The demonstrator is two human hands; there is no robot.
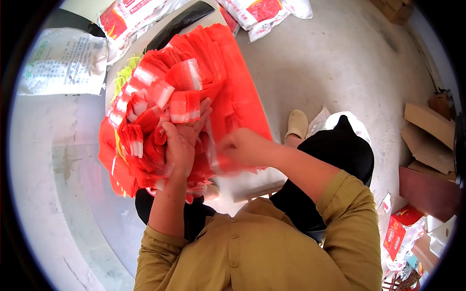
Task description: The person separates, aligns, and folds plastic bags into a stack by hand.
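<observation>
A large heap of red mesh bags [208, 58] with whitish translucent ends lies before me, folded and bunched together. My left hand [182, 143] is in the near side of the heap, thumb and fingers closed around some of the bunched bags. To its right, my right hand [245, 148] is blurred by motion, its fingers curled together over a flat red stretch of the bags. Whether anything is pinched in its fingertips cannot be made out. Yellow-green ties [125, 75] stick out along the heap's left edge.
White printed sacks [65, 60] lie at upper left, and more red-and-white sacks [262, 14] at the top. A black bundle [179, 24] is behind the heap. Open cardboard boxes [427, 138] and a red carton [403, 228] stand at right on the concrete floor [340, 58].
</observation>
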